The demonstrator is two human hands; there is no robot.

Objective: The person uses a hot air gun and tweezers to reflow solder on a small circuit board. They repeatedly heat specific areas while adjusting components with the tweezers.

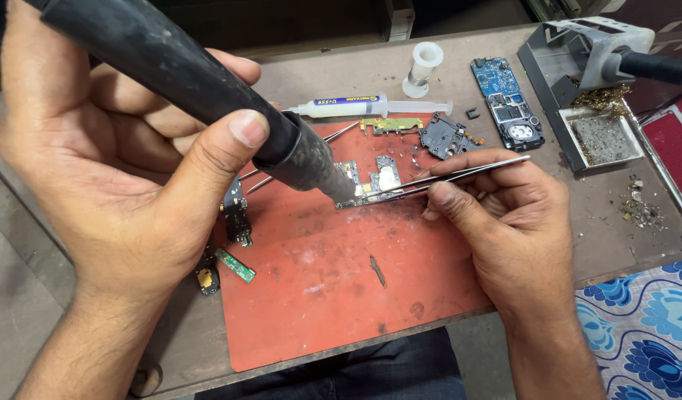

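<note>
Left hand (126,178) holds heat gun (208,89); right hand (504,222), tweezers (445,176).

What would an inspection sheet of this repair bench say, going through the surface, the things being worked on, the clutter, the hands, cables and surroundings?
Surface: red work mat, stained, on a grey-brown table.
Job's things: small circuit board on the mat; black hot-air tool nozzle aimed at it; metal tweezers tips reach it.
Clutter: syringe, white spool, blue phone board, dark frame part, small green boards, spare tweezers.
Hands: left hand grips the hot-air tool; right hand pinches the tweezers.
Cables: nothing seen clearly.
Surroundings: iron stand with tray of debris; blue floral cloth at the right.
</note>
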